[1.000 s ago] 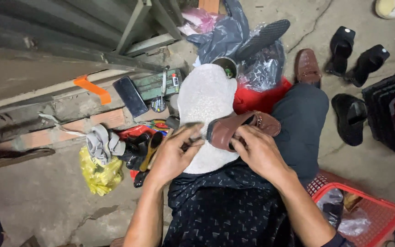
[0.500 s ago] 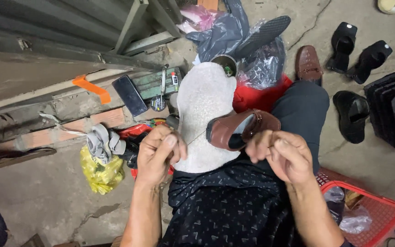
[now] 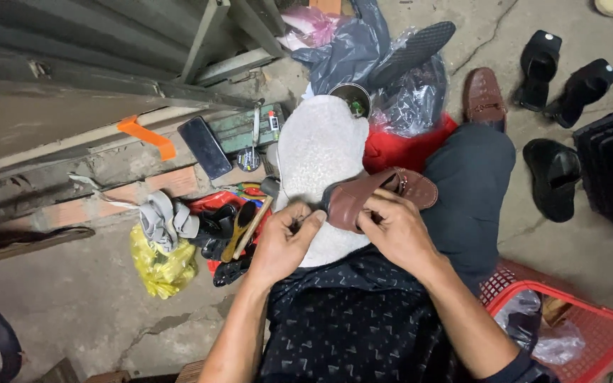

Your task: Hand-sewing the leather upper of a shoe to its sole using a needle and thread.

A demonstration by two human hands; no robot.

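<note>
A brown leather shoe [image 3: 381, 193] lies sole-side up on a white towel [image 3: 317, 149] spread over my left knee. My right hand [image 3: 394, 230] grips the shoe's near edge, fingers curled over it. My left hand [image 3: 285, 243] is at the shoe's left end, thumb and fingers pinched on a thin needle-like tool that is too small to make out clearly. The two hands almost touch.
Hand tools, a hammer [image 3: 244, 228] and rags [image 3: 161, 220] lie on the concrete by my left side, with a yellow bag [image 3: 157, 264]. A dark phone [image 3: 205, 147] rests on a ledge. A second brown shoe [image 3: 484, 96], black sandals [image 3: 552, 175] and a red basket [image 3: 590, 333] are on the right.
Half a second ago both hands were drawn back and apart from the shoe. Now they have come together on it again, left hand at its end, right hand gripping its edge.
</note>
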